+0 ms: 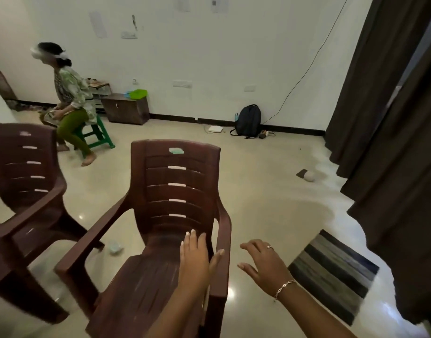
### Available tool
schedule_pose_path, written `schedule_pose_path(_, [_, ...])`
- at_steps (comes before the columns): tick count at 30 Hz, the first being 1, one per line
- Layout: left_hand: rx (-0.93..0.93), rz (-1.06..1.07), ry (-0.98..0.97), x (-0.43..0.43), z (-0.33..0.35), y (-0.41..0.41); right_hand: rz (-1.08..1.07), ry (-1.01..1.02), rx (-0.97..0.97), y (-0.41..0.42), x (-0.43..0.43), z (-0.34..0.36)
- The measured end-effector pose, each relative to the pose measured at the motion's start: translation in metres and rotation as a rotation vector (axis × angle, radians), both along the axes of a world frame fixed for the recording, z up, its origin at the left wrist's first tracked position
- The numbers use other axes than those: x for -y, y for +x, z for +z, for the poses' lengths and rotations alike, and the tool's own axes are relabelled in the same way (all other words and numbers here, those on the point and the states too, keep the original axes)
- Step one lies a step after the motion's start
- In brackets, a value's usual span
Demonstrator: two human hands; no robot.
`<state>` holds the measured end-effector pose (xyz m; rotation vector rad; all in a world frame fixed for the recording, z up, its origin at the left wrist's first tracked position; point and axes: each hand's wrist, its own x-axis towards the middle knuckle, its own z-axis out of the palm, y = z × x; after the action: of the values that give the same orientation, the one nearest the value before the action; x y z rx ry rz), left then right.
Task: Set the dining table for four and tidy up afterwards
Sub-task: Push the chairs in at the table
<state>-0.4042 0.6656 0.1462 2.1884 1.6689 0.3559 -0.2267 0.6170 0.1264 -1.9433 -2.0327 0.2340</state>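
On glossy floor (258, 215) — brown chair (161, 276)

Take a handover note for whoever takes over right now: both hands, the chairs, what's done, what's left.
Left hand: open, fingers straight, over the seat of the near chair, thumb by its armrest; contact unclear.
Right hand: open, empty, over the floor just beside that chair.
Second chair stands to the left, untouched.
Done: cannot tell; no dining table, plates or cutlery in view.
Left: likely grip the near chair and move it into place, then the setting and tidying.
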Motion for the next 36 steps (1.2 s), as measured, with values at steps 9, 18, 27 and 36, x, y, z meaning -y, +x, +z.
schedule_pose_path(9, [0.151,0.050,0.111,-0.140,0.000,0.140,0.087,0.086,0.021,0.137,-0.164,-0.001])
schedule_pose_path(18, [0.159,0.385,0.231,-0.272,0.019,0.255,0.262,0.186,0.078,0.267,-0.320,0.030])
schedule_pose_path(27, [0.159,0.770,0.224,-0.389,0.017,0.233,0.565,0.228,0.050,0.268,-0.469,0.017])
schedule_pose_path(36, [0.234,1.304,0.194,-0.505,0.020,0.216,1.034,0.302,0.186,0.225,-0.645,0.020])
